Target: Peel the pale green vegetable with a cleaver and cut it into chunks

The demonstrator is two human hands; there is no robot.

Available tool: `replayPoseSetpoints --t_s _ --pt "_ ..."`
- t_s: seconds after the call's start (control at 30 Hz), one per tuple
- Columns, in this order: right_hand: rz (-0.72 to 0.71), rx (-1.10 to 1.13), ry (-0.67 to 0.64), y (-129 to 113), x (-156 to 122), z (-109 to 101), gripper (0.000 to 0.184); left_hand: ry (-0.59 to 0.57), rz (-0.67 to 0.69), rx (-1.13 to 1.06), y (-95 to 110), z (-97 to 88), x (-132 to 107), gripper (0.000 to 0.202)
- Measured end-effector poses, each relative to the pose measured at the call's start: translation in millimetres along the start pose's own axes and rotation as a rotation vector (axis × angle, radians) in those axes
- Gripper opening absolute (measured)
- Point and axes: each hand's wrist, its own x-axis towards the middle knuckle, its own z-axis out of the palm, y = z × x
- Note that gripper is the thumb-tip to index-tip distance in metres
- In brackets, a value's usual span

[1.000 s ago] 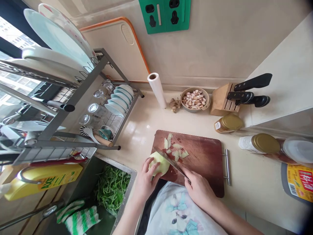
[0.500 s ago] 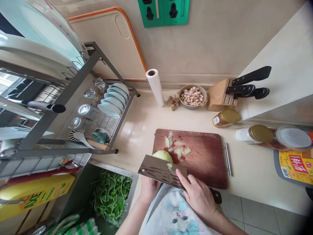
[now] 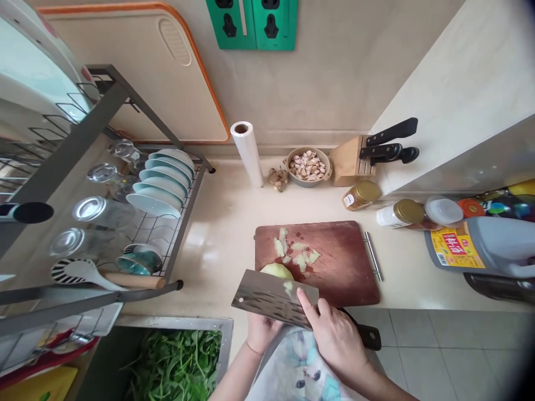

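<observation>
My right hand point(image 3: 334, 334) grips a wide steel cleaver point(image 3: 267, 298), its index finger stretched along the blade and the dark handle end sticking out to the right. Behind the blade, a pale yellow-green round vegetable point(image 3: 278, 271) shows only its top. My left hand point(image 3: 262, 329) is below the blade and appears to hold this vegetable from underneath; the cleaver hides most of its fingers. A scrap of peel clings to the blade near my index finger. Thin peel pieces point(image 3: 300, 259) lie scattered on the brown cutting board point(image 3: 338, 273).
Garlic cloves fill a bowl point(image 3: 310, 167), with ginger point(image 3: 278, 178) and a plastic-film roll point(image 3: 247, 153) to its left. A knife block point(image 3: 346, 161) and jars point(image 3: 361, 195) stand right. Left are a dish rack point(image 3: 184, 223) and a sink point(image 3: 225, 345) with leafy greens point(image 3: 179, 362).
The camera view has shifted, showing more of the right side and the sink. My hands, the cleaver and the vegetable keep nearly the same arrangement over the board's front edge.
</observation>
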Motion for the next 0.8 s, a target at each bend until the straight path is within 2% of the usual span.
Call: replayPoseSetpoints --t_s 0.2,0.4,0.47,0.6,0.7,0.8 --pt "-0.028 0.045 -0.103 0 15 -10 0.069 -0.043 -0.053 -0.087 4 -0.5 4 0.018" --pt "0.045 0.160 -0.249 9 40 -24 0.057 0.062 -0.092 0.110 13 -8.9 14 0.027" --pt "0.054 0.223 -0.280 18 39 -23 0.056 0.017 -0.100 0.140 17 -13.4 19 0.031" --pt "-0.004 0.311 -0.286 33 26 -21 0.066 -0.102 -0.080 0.154 16 -17.0 20 0.036" --pt "-0.029 0.314 -0.310 37 22 -20 0.069 -0.104 -0.065 0.123 12 -13.9 18 0.030" --pt "-0.059 0.298 -0.318 37 26 -20 0.068 -0.188 -0.102 0.042 12 -11.1 19 0.022"
